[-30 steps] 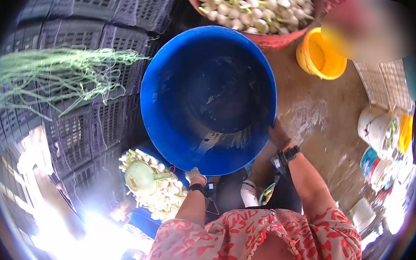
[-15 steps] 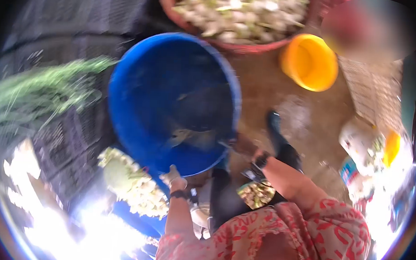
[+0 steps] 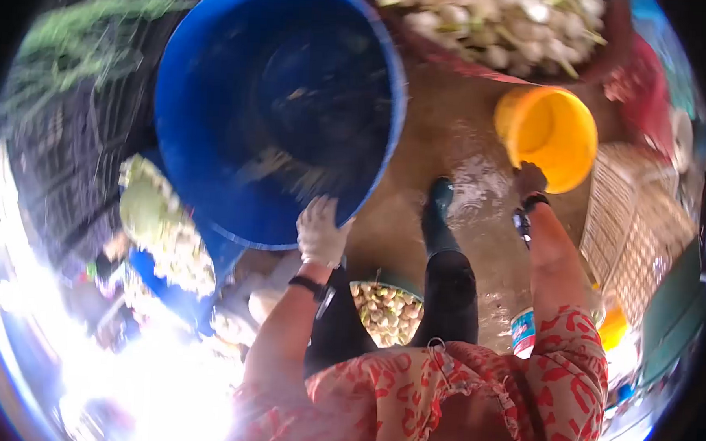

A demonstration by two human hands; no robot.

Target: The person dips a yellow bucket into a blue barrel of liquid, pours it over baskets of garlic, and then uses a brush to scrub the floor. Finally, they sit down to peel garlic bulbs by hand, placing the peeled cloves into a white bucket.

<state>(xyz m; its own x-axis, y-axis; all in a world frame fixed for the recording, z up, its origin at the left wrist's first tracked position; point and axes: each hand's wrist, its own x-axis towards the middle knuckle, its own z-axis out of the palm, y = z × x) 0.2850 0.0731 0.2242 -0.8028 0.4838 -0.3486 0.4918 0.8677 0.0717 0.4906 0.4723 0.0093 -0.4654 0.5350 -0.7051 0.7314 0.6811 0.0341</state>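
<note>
A big blue tub (image 3: 208,119) tilts its open mouth toward me, with scraps and some wet residue on its inside. My left hand (image 3: 321,231), in a pale glove, is closed over the tub's near rim. Off to the right, my right hand (image 3: 530,179) has its fingers curled at the near edge of a yellow bucket (image 3: 558,135), whose open mouth shows nothing inside. The thumb and fingertips of that hand are partly hidden.
A wide red basin (image 3: 612,58) full of garlic-like bulbs (image 3: 503,30) stands ahead. Between my legs is a container of similar bulbs (image 3: 388,313). A woven basket (image 3: 632,225) stands at the right. Green stalks (image 3: 85,35) lie far left. The floor (image 3: 481,179) looks wet.
My right hand has left the blue tub's rim and moved right to the yellow bucket. My left hand stays on the tub. The view has shifted.
</note>
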